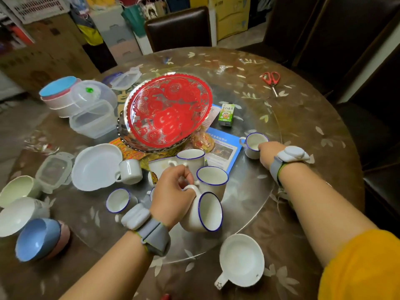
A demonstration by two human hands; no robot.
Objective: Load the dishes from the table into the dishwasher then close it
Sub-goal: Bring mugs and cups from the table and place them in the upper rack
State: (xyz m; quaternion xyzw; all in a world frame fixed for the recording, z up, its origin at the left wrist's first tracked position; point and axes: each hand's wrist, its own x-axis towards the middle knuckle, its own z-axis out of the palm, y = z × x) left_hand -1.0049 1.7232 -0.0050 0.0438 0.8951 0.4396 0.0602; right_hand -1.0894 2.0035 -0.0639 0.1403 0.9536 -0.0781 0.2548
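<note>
Nearest the body, a white handled cup (241, 259) sitting alone at the table edge (324, 245), handle pointing back toward the wearer, untouched and between the two arms. A bit further in, left hand (173, 191) curled narrow with fingers hooked through the handle of a blue-rimmed mug (204, 213), mug tipped on its side, mouth facing right and toward the camera, long axis roughly level. Looks like a second mug (213, 179) sits just behind it, handle right by the same fingers, so probably going for two in one grab. Off to the left, small cup (120, 200), plain mug (129, 171), plate (95, 167) and stacked bowls (36, 239), all well apart from either hand. Further out on the right, right hand (268, 153) closed over the near rim of a far mug (254, 145), upright, handle pointing left, away from the palm. Can't tell how firm that grip is. Dishwasher nowhere in view, so everything has to be carried away from the table; left load closer to the body, right one at full reach.
</note>
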